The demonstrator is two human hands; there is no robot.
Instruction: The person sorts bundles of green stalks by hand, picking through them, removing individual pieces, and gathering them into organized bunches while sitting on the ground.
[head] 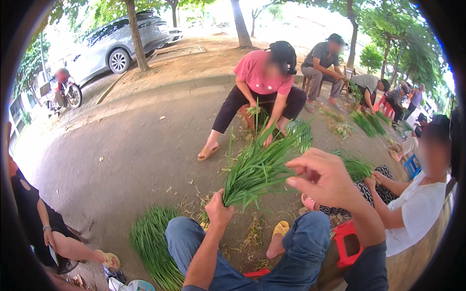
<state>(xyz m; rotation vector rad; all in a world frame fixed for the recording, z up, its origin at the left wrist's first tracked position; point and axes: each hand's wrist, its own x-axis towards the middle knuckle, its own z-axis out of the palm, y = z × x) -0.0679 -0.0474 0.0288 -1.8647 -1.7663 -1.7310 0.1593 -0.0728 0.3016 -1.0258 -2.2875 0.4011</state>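
Note:
My left hand (pixel 219 210) grips a bunch of long green leaves (pixel 255 167), which look like garlic chives, near its lower end. The leaf tips fan out up and to the right, towards a person in a pink shirt. To the right of the bunch, my right hand (pixel 322 178) is raised with its thumb and forefinger apart and nothing visible between them. Beside my left knee, a large pile of green chives (pixel 156 242) lies on the pavement. Dry trimmed leaf scraps (pixel 255 232) are scattered between my feet.
Opposite me, a person in pink (pixel 265 72) bends over greens. At my right sits a person in white (pixel 415 214), near a red plastic stool (pixel 346 243). Another person's leg and yellow sandal (pixel 110 260) are at left. More chive bundles (pixel 364 123) lie further back.

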